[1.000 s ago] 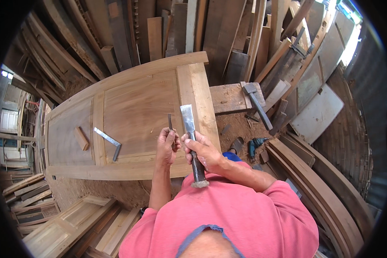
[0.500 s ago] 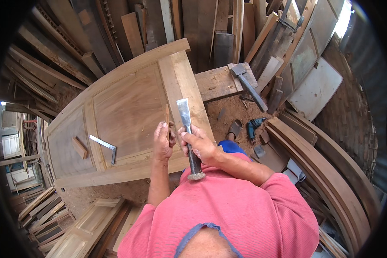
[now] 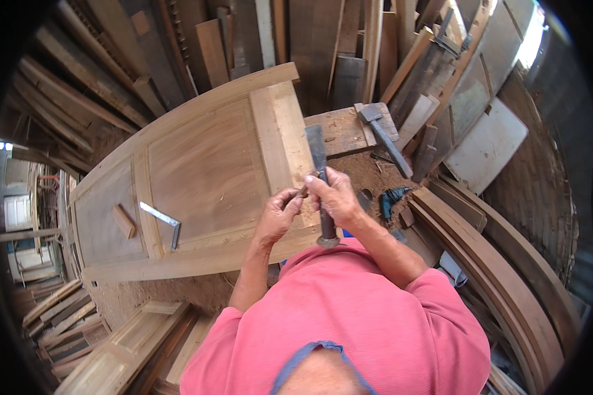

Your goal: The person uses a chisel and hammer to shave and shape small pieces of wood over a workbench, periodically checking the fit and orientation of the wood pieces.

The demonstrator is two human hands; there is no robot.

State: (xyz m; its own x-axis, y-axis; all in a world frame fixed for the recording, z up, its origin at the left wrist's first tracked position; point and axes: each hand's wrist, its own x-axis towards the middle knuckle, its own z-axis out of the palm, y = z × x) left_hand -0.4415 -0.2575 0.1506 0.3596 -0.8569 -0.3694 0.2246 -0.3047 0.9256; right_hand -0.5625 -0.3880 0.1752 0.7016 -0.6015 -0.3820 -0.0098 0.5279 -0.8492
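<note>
My right hand is wrapped round a wide chisel, blade pointing away from me and the dark handle's end near my shirt. Close beside it, my left hand pinches a thin brown wooden stick. The fingertips of both hands meet, or nearly meet, at the stick, and most of it is hidden by fingers. Below the hands lies a panelled wooden door. On its far left part rest a try square and a small wood block.
A mallet lies on a wooden bench beyond the door's right end. A blue-green power drill sits on the shaving-covered floor. Long boards curve along the right, and more planks lean at the back.
Both hands have moved right and come together at the stick. The chisel has shifted right and slightly away from me, its blade now turned darker. The stick has tipped from upright.
</note>
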